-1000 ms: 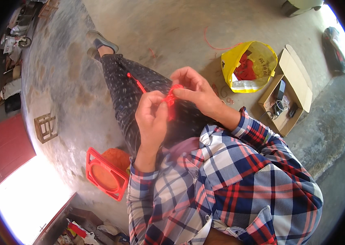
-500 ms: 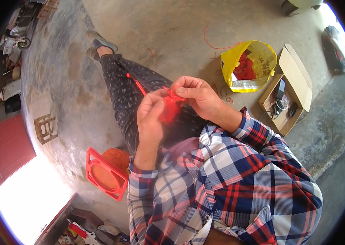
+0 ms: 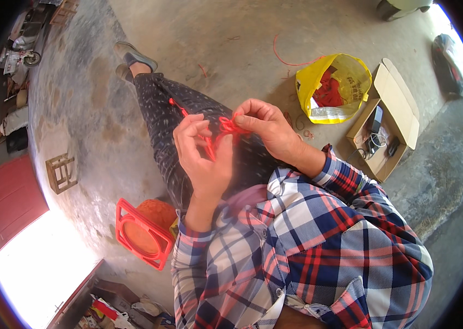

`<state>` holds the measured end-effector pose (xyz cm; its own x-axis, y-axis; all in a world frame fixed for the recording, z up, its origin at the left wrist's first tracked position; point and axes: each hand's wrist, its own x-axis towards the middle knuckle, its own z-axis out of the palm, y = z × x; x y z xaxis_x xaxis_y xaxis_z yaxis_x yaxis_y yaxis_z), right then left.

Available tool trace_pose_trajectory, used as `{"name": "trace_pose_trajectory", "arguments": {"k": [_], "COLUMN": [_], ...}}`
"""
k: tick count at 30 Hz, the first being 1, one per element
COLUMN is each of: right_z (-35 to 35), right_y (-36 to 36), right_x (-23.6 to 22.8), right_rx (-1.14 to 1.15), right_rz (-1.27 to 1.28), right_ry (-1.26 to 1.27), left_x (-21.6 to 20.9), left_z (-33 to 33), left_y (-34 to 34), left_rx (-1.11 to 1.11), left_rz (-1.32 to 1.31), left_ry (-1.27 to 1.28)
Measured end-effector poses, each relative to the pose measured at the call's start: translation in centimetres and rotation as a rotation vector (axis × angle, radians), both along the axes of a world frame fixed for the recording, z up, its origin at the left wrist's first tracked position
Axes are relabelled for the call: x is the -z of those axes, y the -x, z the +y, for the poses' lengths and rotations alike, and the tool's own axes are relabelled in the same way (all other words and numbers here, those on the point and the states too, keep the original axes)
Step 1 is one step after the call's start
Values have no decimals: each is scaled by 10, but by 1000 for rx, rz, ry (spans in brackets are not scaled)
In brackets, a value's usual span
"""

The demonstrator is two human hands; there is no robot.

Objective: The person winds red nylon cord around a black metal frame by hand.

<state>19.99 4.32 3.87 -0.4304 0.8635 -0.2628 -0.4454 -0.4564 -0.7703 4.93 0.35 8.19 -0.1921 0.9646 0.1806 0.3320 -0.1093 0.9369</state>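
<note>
A bundle of looped, knotted red cord (image 3: 228, 125) hangs over my lap, pinched between the thumb and fingers of my right hand (image 3: 273, 129). Just to its left, my left hand (image 3: 203, 162) is open, with thumb and fingers spread apart. A length of the red cord runs behind and between those fingers, and its thin end lies over my dark patterned trousers (image 3: 160, 118). Part of the cord under the left hand is hidden.
To the right stand a yellow bag (image 3: 309, 90) with red material inside and an open cardboard box (image 3: 389, 159) holding cables and dark devices. An orange traffic cone (image 3: 144, 236) lies at the lower left, near a small wooden stool (image 3: 61, 173). Loose red cord lies on the floor.
My left hand has let go of the red bundle, its fingers spreading and its thumb moving right. My right hand keeps its pinch in nearly the same place.
</note>
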Motion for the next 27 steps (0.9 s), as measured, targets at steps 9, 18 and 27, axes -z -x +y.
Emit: {"name": "trace_pose_trajectory", "arguments": {"k": [9, 18, 27], "right_z": [-5, 10, 5], "right_y": [0, -13, -12], "right_x": [0, -5, 3], "right_rx": [-12, -198, -90], "right_rz": [37, -495, 18], "right_ry": [-112, -437, -114], "left_x": [7, 21, 18], "left_z": [4, 0, 2], "left_y": [-1, 8, 5], "left_rx": [-21, -2, -70], "left_rz": [272, -16, -399], "left_ry": [-3, 183, 315]}}
